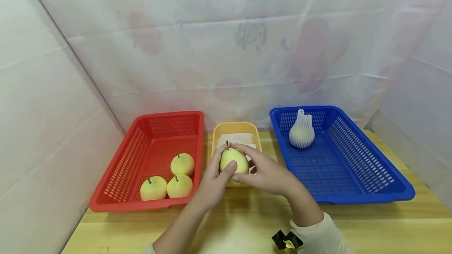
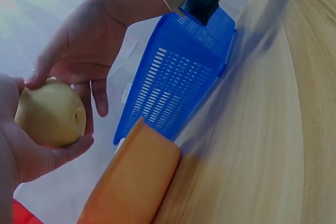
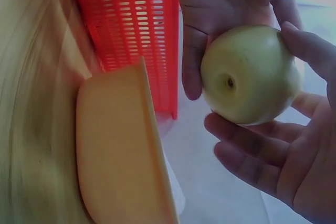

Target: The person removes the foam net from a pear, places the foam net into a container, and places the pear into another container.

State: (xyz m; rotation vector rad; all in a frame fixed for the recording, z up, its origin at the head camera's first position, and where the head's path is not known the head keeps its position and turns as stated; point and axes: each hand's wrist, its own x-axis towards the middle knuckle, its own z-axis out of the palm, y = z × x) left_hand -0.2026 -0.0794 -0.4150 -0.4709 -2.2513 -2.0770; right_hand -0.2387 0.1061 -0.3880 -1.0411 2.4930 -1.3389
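Note:
Both hands hold a yellow-green pear (image 1: pixel 236 163) over a small yellow basket (image 1: pixel 216 130). My left hand (image 1: pixel 214 181) grips its left side, with the thumb across the front. On the other side, the right hand (image 1: pixel 270 171) has thumb and fingers around the fruit. The stem points up in the head view. In the right wrist view, the hollow at the pear's base (image 3: pixel 252 77) shows between the hands. White foam nets (image 1: pixel 237 138) lie in the yellow basket, partly hidden by the hands.
At the left stands a red basket (image 1: pixel 146 206) with three bare pears (image 1: pixel 180 185) in it. A blue basket (image 1: pixel 339 167) at the right contains a pear in a white foam net (image 1: pixel 301 133). Everything stands on a wooden table (image 1: pixel 243 222) before a white cloth backdrop.

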